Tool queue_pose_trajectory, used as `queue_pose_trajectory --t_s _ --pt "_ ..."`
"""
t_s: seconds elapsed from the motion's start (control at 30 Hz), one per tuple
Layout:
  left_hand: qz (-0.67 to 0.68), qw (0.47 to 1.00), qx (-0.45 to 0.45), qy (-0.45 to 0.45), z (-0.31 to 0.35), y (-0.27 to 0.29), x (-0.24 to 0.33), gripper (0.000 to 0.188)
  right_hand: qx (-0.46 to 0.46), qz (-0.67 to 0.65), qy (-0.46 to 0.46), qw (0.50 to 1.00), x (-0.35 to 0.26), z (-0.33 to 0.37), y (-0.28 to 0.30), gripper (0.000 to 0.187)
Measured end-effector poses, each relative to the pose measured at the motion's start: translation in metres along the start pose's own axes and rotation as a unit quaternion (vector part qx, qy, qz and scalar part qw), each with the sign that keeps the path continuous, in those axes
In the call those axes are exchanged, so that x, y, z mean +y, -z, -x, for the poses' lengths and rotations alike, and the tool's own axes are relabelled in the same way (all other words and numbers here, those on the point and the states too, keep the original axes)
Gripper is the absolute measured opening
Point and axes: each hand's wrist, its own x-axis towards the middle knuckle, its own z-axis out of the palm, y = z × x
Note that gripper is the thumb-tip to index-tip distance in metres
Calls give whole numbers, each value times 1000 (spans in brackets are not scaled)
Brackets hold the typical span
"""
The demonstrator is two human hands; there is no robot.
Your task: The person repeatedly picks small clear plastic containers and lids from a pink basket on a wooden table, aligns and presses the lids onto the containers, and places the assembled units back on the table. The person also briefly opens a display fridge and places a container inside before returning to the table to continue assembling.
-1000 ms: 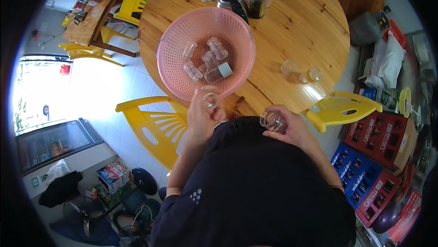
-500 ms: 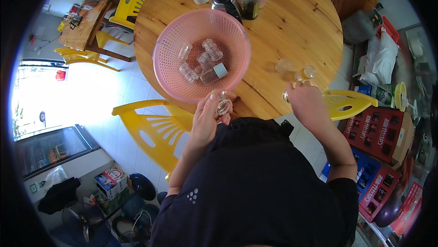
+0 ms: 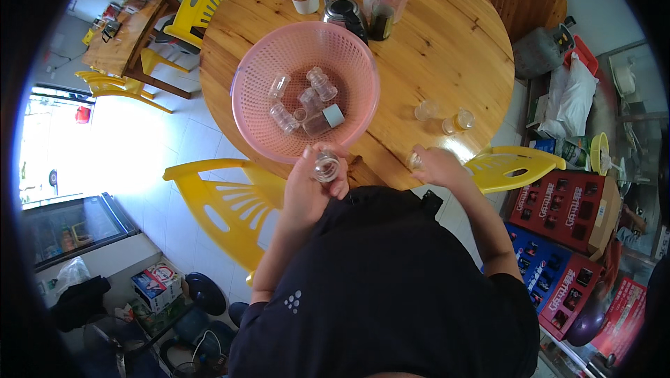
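Just below the basket's near rim, my left hand (image 3: 307,186) is closed around a small clear jar (image 3: 326,167), its round mouth turned up toward me. My right hand (image 3: 443,168) is closed over the table's near edge, pinching a small shiny round thing (image 3: 415,161) that my fingers mostly hide. The pink perforated basket (image 3: 246,109) stands on the round wooden table (image 3: 447,36). Several clear jars lie tumbled inside, among them a jar with a pale blue cap (image 3: 333,115). Beyond my right hand stand a clear jar (image 3: 426,110) and a yellowish clear jar (image 3: 458,122).
At the far side stand a metal kettle (image 3: 343,13), a dark bottle with a red cap (image 3: 382,18), a holder of wrapped chopsticks (image 3: 401,4) and a white lidded pot (image 3: 305,0). Yellow chairs (image 3: 209,186) (image 3: 516,168) flank me. Red crates (image 3: 558,203) are stacked at right.
My right hand has moved left, away from the two standing jars and toward my left hand. The jar in my left hand now shows its mouth more fully.
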Motion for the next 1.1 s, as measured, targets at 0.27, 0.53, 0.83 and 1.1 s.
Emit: queue_pose_trajectory --t_s 0.27,0.53,0.83,1.1 --pt "-266 958 -2 -104 -14 -15 -13 32 239 -447 190 841 -32 39 41 55" --pt "-575 722 -105 -370 -23 -34 -5 40 299 -419 213 830 -59 42 44 57" --pt "-680 633 -186 -321 -35 -27 -25 70 278 -495 245 786 -64 22 12 66" --pt "-728 619 -215 -200 -46 -16 -39 79 141 -663 183 712 -54 -2 -21 54"
